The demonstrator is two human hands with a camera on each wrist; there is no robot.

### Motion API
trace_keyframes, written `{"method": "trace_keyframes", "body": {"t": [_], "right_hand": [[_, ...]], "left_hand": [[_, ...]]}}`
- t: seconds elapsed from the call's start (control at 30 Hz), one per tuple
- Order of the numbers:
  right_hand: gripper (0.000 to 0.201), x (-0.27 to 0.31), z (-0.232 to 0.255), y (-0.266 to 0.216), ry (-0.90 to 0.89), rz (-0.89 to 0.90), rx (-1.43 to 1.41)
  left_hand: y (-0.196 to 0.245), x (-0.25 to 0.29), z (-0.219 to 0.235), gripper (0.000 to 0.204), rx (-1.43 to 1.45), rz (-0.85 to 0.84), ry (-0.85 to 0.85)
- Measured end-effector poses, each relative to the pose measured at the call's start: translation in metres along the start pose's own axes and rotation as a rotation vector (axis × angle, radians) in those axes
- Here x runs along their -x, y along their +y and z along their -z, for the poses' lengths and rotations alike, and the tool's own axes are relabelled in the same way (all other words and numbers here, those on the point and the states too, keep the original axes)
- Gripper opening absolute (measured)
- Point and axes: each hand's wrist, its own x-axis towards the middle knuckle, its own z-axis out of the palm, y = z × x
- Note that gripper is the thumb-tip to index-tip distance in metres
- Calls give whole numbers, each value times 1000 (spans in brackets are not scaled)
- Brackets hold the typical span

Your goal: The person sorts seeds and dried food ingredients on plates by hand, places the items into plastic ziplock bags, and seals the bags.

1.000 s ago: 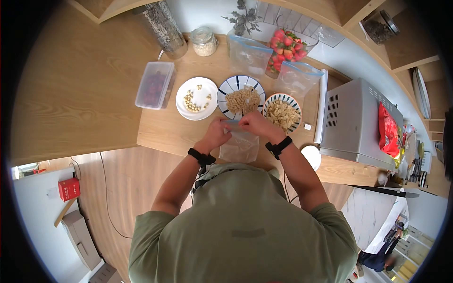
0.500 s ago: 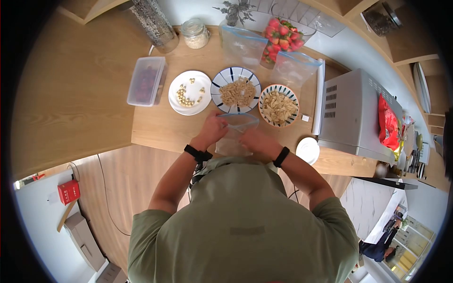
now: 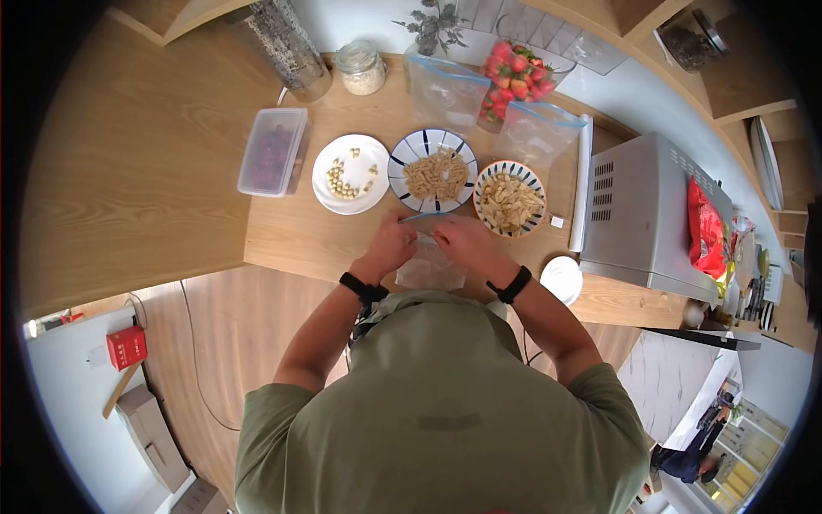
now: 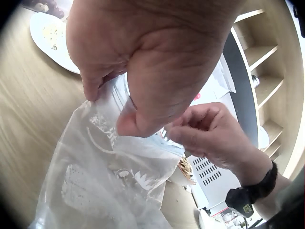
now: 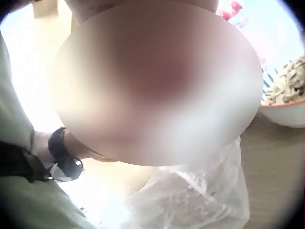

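Left hand [image 3: 390, 245] and right hand [image 3: 468, 244], angled inward, pinch clear blue-rimmed plastic bag [image 3: 430, 272] near front edge of wooden worktop [image 3: 295, 244], right-wrist view blurred mid-frame.

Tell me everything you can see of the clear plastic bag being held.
The clear plastic bag has a light-blue strip along its mouth and white printed-looking marks on its face. It looks limp and wrinkled. Its mouth is toward the round, white, blue-striped plate, its body nearer the person. The bare left hand pinches one side of the mouth; the bare right hand grips the other. Whether it is sealed is unclear.
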Motion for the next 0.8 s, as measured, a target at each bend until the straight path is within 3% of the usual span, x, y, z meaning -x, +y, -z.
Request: {"method": "trace_keyframes", "body": {"t": [0.07, 0.13, 0.17, 0.27, 0.43, 0.57, 0.63, 0.73, 0.8], "right_hand": [[13, -11, 5, 7, -2, 88, 108], [11, -23, 12, 10, -253, -117, 73], [11, -30, 13, 13, -253, -109, 76], [13, -52, 9, 25, -212, -223, -57], [27, -92, -24, 45, 36, -180, 164], [36, -107, -45, 55, -109, -284, 169], [24, -109, -54, 66, 17, -185, 183], [13, -113, -46, 80, -11, -101, 121], [10, -109, -39, 81, 41, -162, 7]], "left_hand": [[0, 0, 1, 9, -13, -8, 8], [0, 2, 3, 12, -19, -39, 41], [0, 2, 5, 12, -21, -40, 50], [-1, 5, 6, 12, -40, -32, 47], [-3, 7, 3, 12, -30, -61, 73], [-4, 9, 4, 12, 4, -34, 67], [-7, 11, 3, 13, 21, -21, 61], [-12, 12, 1, 13, -8, -27, 87], [-13, 10, 4, 13, -16, -27, 76]]}}
